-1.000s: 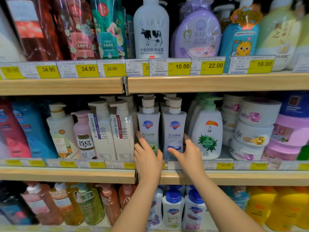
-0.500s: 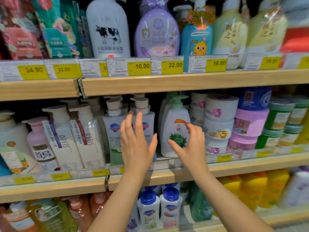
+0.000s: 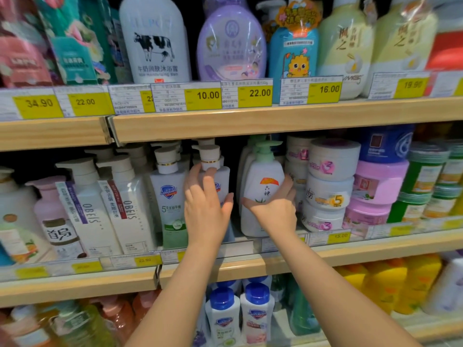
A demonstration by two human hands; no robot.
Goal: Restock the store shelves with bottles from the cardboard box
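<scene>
Head view puts your two forearms nearest, reaching up to the middle shelf [image 3: 250, 265]. Your left hand [image 3: 204, 211] lies with straight fingers against the front of a white Safeguard pump bottle [image 3: 220, 176], fingertips just under its pump collar; it presses and does not clasp. Your right hand [image 3: 274, 210] is cupped around the lower front of the green-capped white bottle [image 3: 265, 176], thumb on the near side and fingers wrapping the far side, so it looks like a hold, though the fingertips are out of sight behind the body.

Both bottles look full, so judge them fairly heavy, stiff-walled and smooth, likely slippery. Take hold around the waist below the shoulder, never by the pump head, which may twist.

Beyond your right grip, stacked cream jars [image 3: 330, 186] stand close; mind them. The cardboard box is nowhere in view. Rows behind the front bottles sit in shadow, and the frame edges are blurred.
</scene>
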